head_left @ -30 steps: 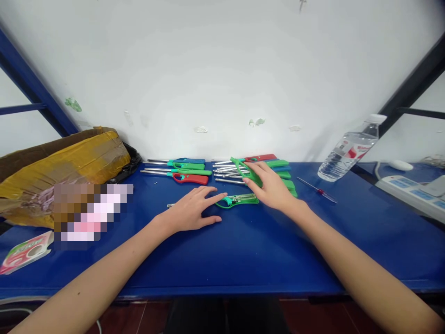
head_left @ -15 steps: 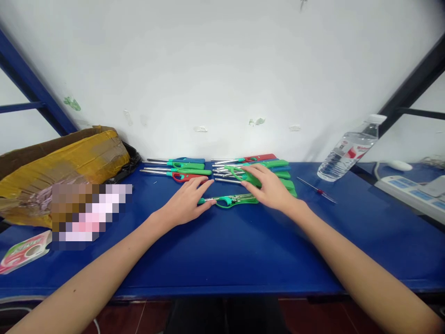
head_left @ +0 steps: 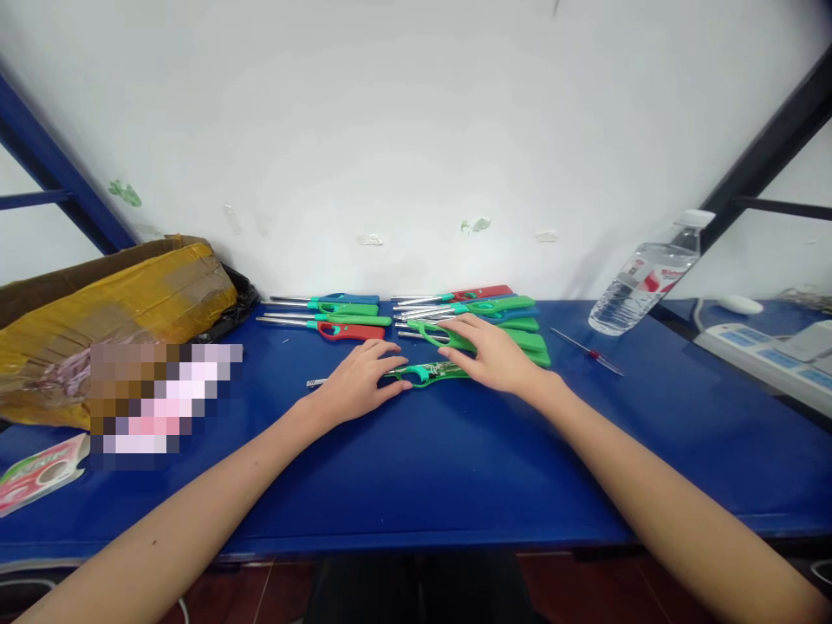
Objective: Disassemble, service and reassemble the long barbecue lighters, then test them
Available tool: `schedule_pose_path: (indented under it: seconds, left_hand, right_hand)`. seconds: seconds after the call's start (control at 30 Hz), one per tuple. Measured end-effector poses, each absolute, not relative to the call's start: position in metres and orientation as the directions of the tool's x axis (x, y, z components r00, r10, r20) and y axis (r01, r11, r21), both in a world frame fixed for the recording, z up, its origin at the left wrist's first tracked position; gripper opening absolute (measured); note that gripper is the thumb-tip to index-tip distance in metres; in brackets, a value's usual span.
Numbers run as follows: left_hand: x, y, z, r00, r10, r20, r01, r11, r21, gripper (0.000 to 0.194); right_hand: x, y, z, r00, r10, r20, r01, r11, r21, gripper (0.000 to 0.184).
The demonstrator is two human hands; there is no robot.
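An opened gas lighter (head_left: 422, 374) lies on the blue table, its inner parts showing in a green handle half and its metal tube pointing left. My left hand (head_left: 357, 381) is closed around its front part, thumb below and fingers above. My right hand (head_left: 497, 355) holds a loose green handle half (head_left: 425, 333) by thumb and fingers, just above and behind the opened lighter; most of that half is hidden by the hand. Behind my right hand lies a pile of green, blue and red lighters (head_left: 490, 293).
More lighters (head_left: 351, 332) lie at the back left. A taped carton (head_left: 123, 303) and a pink label card (head_left: 45, 472) are on the left. At right are a thin screwdriver-like tool (head_left: 593, 354), a leaning water bottle (head_left: 650, 277) and a power strip (head_left: 760, 355).
My left hand has slid slightly right along the opened lighter, so its metal tip now shows at the left. The green handle half has come slightly lower in my right hand.
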State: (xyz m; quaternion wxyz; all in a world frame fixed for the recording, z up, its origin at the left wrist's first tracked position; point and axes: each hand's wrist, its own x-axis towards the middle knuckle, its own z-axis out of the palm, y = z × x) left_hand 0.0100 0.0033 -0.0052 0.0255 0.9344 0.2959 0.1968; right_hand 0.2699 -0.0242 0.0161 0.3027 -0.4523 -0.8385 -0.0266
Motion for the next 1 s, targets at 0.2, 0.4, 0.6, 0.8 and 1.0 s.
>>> schedule_pose_path:
  seconds: [0.2, 0.4, 0.6, 0.8, 1.0]
  left_hand:
    - [0.0104, 0.0079, -0.0075, 0.771, 0.521, 0.367, 0.455, -0.853, 0.256, 0.028]
    - [0.0078, 0.0081, -0.0068, 0.766, 0.505, 0.397, 0.420, -0.861, 0.286, 0.027]
    - [0.0065, 0.0078, -0.0080, 0.764, 0.498, 0.410, 0.412, -0.866, 0.285, 0.027]
    - [0.0062, 0.0074, -0.0077, 0.764, 0.489, 0.421, 0.414, -0.872, 0.261, 0.028]
    - [0.0047, 0.0058, -0.0071, 0.744, 0.516, 0.425, 0.457, -0.856, 0.240, 0.029]
  right_hand:
    - [0.2707, -0.0254, 0.0191, -0.385, 0.741, 0.550, 0.779, 0.580, -0.236, 0.042]
    - [0.2726, -0.0255, 0.0208, -0.362, 0.749, 0.555, 0.780, 0.570, -0.260, 0.042]
    - [0.2728, -0.0256, 0.0207, -0.368, 0.749, 0.551, 0.776, 0.574, -0.261, 0.041]
    - [0.2722, -0.0253, 0.0200, -0.367, 0.740, 0.563, 0.778, 0.576, -0.250, 0.041]
    - [0.2717, -0.0265, 0.0217, -0.359, 0.752, 0.552, 0.771, 0.572, -0.278, 0.040]
